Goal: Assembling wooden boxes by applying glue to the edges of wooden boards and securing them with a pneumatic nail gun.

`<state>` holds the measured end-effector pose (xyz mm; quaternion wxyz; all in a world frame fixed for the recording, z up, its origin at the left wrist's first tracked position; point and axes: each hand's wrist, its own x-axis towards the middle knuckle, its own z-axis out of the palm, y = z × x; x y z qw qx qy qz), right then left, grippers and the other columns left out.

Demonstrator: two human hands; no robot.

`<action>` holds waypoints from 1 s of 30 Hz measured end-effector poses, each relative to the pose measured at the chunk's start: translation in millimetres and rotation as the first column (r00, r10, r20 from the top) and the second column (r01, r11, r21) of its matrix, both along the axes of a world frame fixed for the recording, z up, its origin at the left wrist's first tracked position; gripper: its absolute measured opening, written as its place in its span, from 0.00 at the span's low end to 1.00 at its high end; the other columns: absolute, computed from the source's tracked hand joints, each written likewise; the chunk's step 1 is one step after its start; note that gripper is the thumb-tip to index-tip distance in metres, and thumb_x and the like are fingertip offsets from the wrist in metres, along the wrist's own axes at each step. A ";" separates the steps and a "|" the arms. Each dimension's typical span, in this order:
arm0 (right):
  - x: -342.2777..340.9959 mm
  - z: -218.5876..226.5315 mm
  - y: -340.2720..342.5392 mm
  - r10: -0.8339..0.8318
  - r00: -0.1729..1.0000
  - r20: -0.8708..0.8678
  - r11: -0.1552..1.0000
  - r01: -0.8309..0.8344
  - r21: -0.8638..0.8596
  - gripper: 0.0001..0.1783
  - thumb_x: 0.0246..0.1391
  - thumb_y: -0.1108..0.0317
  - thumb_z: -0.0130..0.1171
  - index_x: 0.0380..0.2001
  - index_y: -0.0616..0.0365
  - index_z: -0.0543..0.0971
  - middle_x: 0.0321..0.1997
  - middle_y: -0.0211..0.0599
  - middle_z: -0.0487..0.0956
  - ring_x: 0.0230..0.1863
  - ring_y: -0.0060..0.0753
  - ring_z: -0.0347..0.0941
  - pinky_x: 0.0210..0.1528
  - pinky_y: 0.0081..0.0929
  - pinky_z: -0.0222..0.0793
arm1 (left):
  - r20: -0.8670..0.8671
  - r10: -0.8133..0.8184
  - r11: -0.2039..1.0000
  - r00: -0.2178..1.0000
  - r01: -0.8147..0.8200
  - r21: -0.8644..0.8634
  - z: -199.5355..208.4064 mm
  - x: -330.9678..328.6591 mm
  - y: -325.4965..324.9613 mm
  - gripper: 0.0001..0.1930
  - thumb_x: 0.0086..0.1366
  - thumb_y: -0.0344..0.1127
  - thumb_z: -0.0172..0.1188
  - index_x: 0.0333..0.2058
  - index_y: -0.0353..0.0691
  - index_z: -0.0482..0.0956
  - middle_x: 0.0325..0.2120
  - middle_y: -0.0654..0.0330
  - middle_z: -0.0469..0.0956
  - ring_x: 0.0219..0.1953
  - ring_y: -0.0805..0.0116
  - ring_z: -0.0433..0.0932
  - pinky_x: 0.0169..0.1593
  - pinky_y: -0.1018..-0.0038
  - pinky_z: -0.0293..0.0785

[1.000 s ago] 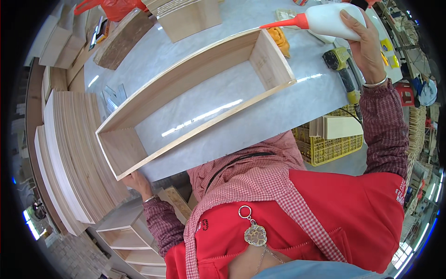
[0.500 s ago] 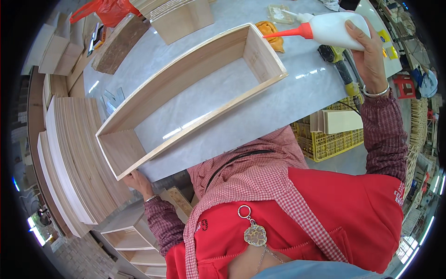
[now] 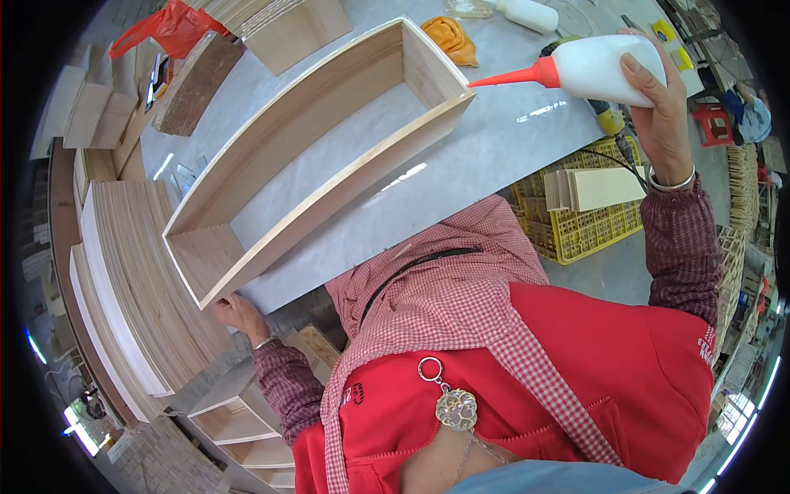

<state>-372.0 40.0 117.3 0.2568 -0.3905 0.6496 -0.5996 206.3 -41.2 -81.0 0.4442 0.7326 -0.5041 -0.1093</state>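
Observation:
A long open wooden box frame (image 3: 284, 156), with no bottom panel, lies over the grey tabletop and shows the surface through it. At its near left corner my left hand (image 3: 239, 317) is closed on the wood, some fingers hidden behind the edge. My right hand (image 3: 658, 103) grips a white squeeze bottle (image 3: 601, 69) tipped on its side. The bottle's long red nozzle (image 3: 514, 76) points left, its tip at the frame's right end, close to the near right corner. Whether glue is coming out is too small to tell.
Stacked curved boards (image 3: 144, 280) stand left of the table (image 3: 527, 123). Farther back are a brown wooden block (image 3: 193, 90), an orange cloth (image 3: 451, 41) and another white bottle (image 3: 528, 15). A yellow crate (image 3: 584, 235) holding panels sits below the right edge, near a power drill (image 3: 610, 122).
The nozzle tip has moved along the frame's right end edge toward the near corner. The frame is shifted and tilted a little in view. My left hand keeps its corner.

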 end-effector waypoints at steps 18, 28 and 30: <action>206.1 -6.7 -69.6 0.484 0.875 0.011 0.870 -0.479 -0.115 0.25 0.52 0.65 0.54 0.53 0.62 0.69 0.49 0.44 0.71 0.48 0.36 0.68 0.50 0.24 0.64 | -0.028 0.054 0.988 0.998 -0.058 -0.142 -2.0 1.2 0.4 0.13 0.62 0.28 0.45 0.45 0.35 0.72 0.31 0.54 0.74 0.30 0.64 0.70 0.39 0.72 0.68; 318.4 3.1 -107.6 0.669 0.742 -0.049 0.742 -0.670 -0.023 0.29 0.49 0.60 0.57 0.54 0.60 0.68 0.54 0.44 0.67 0.51 0.42 0.65 0.51 0.32 0.63 | -0.156 0.022 0.978 0.988 -0.053 -0.200 -2.0 5.0 3.7 0.13 0.60 0.25 0.46 0.43 0.33 0.72 0.29 0.57 0.73 0.27 0.69 0.68 0.36 0.75 0.68; 319.0 1.2 -111.1 0.674 0.735 -0.072 0.737 -0.676 -0.013 0.29 0.49 0.60 0.58 0.54 0.60 0.68 0.53 0.43 0.67 0.51 0.43 0.65 0.51 0.32 0.64 | -0.156 0.015 0.975 0.988 -0.050 -0.218 -3.0 4.5 3.2 0.12 0.60 0.24 0.47 0.43 0.33 0.72 0.28 0.57 0.73 0.26 0.70 0.68 0.35 0.75 0.68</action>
